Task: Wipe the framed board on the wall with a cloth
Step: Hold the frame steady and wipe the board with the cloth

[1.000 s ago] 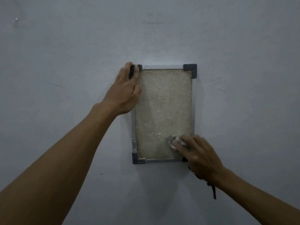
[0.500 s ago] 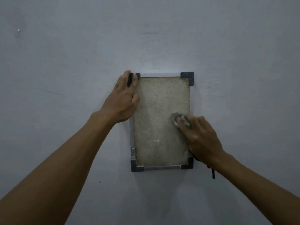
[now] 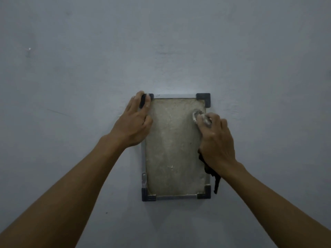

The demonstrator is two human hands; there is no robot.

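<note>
A small framed board [image 3: 173, 145] hangs upright on the wall, with a dusty beige face, a thin metal frame and dark plastic corners. My left hand [image 3: 133, 122] lies flat on its upper left corner and left edge, fingers over the corner piece. My right hand [image 3: 215, 140] presses a dust-whitened wad of cloth [image 3: 199, 117] against the board's upper right area. A dark tail of the same cloth [image 3: 215, 181] dangles below my right wrist, over the frame's right edge.
The grey painted wall [image 3: 179, 51] fills the whole view around the board. A small metal clip [image 3: 143, 178] sits on the frame's left side near the bottom corner.
My right hand has slid the cloth up the board's right side, from near the bottom right corner to the upper right. My left hand has stayed on the top left corner.
</note>
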